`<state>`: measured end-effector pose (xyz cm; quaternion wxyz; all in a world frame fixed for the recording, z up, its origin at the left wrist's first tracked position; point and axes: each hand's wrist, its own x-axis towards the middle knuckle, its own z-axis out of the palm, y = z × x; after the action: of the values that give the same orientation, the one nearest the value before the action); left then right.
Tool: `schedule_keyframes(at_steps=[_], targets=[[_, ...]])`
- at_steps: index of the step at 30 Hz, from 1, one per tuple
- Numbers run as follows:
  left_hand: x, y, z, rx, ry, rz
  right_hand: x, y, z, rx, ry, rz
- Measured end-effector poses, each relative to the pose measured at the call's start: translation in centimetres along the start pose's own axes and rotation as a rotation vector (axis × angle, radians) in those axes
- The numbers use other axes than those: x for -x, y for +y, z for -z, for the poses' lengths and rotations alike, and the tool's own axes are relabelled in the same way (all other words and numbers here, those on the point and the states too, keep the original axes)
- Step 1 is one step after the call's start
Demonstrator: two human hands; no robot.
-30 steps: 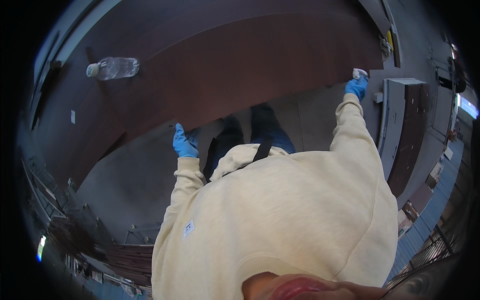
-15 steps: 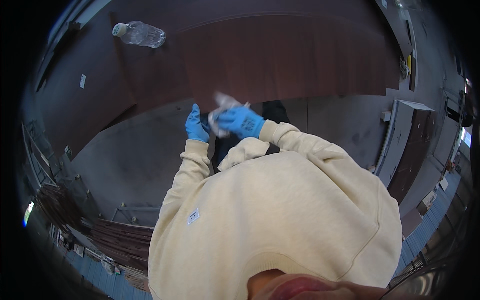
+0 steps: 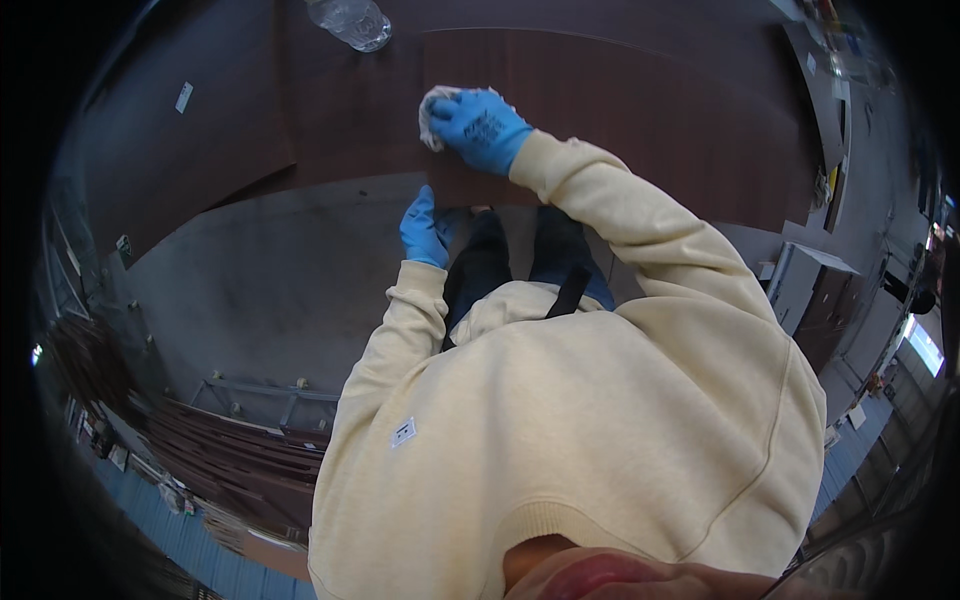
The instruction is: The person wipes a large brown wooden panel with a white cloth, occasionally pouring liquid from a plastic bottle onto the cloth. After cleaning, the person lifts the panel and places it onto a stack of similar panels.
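In blue gloves, my right hand (image 3: pixel 482 130) presses a crumpled whitish cloth (image 3: pixel 432 128) onto the dark brown panel (image 3: pixel 620 120), near its left end. Part of the cloth sticks out past the fingertips, and the rest lies under the palm. My left hand (image 3: pixel 424 232) hovers at the near edge of the panel, close to my legs. Its fingers are loosely apart with nothing between them, though some are in shade. Beyond the cloth, to the left, a clear plastic bottle (image 3: pixel 352 22) lies on its side, its cap end cut off by the picture's edge.
Another brown panel (image 3: pixel 190 130) with a small white label (image 3: pixel 184 97) stretches to the left. Behind me at lower left are stacked brown boards (image 3: pixel 220 440) beside a metal frame (image 3: pixel 270 390). A pale cabinet-like piece (image 3: pixel 805 285) stands on the right. Grey floor (image 3: pixel 290 270) shows below the panels.
My right hand has carried the cloth forward from beside my left hand onto the panel. My left hand has shifted slightly right and nearer me. The view has moved, putting the bottle at the top edge.
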<state>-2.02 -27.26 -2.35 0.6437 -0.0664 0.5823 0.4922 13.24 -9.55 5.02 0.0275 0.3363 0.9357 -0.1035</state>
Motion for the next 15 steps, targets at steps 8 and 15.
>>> schedule_keyframes(at_steps=[8,15], targets=[[0.8,-0.2,-1.4,0.038,0.072,-0.069,-7.3,5.0,-0.9,0.000,0.243,-0.194],[0.0,-1.2,-0.7,0.033,0.083,-0.129,-4.0,0.0,0.0,0.044,0.082,-0.123]])
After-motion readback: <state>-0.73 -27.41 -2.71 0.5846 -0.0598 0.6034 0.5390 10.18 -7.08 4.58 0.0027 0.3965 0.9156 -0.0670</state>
